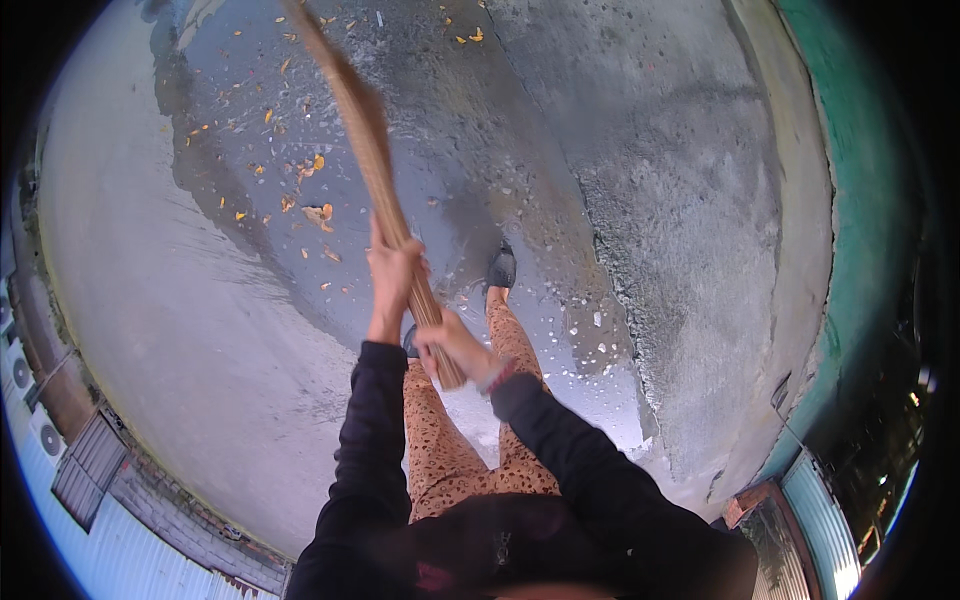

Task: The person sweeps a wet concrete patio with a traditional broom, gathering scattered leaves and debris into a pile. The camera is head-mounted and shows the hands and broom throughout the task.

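Note:
I hold a long tan broom [369, 145] of bundled stalks in both hands. It slants from between my legs up to the far left, and its far end runs out of the picture at the top. My left hand [394, 272] is wrapped round the shaft about midway. Closer to my body, my right hand [458, 346] grips it near its butt end, with a band round the wrist. Fallen yellow-brown leaves [318, 216] lie scattered on the wet concrete left of the broom.
Small pale bits [598, 320] dot the ground right of my dark shoe [502, 266]. A rough raised concrete edge [612, 262] runs along the right, with a green wall [858, 190] beyond it. Dry concrete [120, 210] spreads on the left. A ribbed metal sheet [88, 470] stands at lower left.

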Demonstrator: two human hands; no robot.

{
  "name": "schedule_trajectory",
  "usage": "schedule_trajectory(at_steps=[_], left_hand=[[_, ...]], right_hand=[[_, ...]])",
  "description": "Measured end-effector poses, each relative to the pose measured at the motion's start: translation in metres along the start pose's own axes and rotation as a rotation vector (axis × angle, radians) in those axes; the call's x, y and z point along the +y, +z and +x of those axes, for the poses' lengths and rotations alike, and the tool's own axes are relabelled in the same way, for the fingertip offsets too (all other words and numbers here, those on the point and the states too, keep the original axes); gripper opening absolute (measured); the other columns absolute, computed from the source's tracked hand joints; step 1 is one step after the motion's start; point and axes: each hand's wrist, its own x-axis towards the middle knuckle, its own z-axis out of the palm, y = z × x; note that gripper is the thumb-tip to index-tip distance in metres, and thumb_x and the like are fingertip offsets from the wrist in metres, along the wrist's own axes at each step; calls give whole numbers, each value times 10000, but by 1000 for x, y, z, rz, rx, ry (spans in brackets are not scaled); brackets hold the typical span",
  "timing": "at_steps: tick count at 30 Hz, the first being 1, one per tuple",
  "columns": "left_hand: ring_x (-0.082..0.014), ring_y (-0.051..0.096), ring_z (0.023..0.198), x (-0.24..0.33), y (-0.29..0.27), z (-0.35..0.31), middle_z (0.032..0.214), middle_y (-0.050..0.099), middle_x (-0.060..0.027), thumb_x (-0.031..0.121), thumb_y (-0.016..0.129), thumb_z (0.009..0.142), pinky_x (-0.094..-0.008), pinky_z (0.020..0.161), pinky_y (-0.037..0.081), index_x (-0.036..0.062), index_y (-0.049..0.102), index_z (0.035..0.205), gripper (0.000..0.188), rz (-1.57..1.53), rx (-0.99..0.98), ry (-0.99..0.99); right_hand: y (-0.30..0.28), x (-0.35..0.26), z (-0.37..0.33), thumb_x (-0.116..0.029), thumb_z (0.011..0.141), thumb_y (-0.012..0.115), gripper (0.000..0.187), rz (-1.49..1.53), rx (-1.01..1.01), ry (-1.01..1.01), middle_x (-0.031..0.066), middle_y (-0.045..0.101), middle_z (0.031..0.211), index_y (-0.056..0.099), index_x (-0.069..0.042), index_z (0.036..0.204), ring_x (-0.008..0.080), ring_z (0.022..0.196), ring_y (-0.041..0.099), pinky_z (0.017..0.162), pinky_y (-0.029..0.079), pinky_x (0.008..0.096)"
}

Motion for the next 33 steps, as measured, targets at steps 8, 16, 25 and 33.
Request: schedule_trajectory(at_steps=[8, 16, 25, 33], left_hand=[[-159, 551, 506, -34, 58, -27, 732, 548, -71, -64, 594, 727, -317, 447, 486, 136, 223, 1511, 890, -134, -477, -419], [-158, 564, 536, -32, 97, -73, 745, 580, -75, -45, 591, 711, -293, 456, 475, 92, 211, 1508, 894, -124, -154, -118], [-177, 573, 540, -23, 88, -22, 758, 584, -89, -40, 596, 715, -311, 461, 466, 73, 292, 1452, 805, -277, -282, -402], [-168, 543, 485, 23, 112, -48, 690, 543, -74, -40, 576, 736, -310, 420, 458, 106, 146, 1515, 901, -33, -99, -86]], right_hand=[[-20, 32, -23, -42, 779, 580, 251, 223, 370, 38, 74, 505, 660, 417, 2, 964, 187, 460, 542, 424, 503, 359], [-66, -5, -100, -33, 778, 578, 314, -45, 267, 112, 67, 513, 629, 423, 17, 1047, 162, 417, 520, 371, 444, 308], [-41, -26, -41, -54, 776, 597, 155, -10, 226, 136, 64, 500, 626, 480, -9, 868, 186, 462, 533, 409, 460, 346], [-47, -63, -93, -56, 793, 560, 169, -44, 143, 21, 62, 499, 624, 466, 10, 917, 169, 436, 522, 407, 467, 325]])
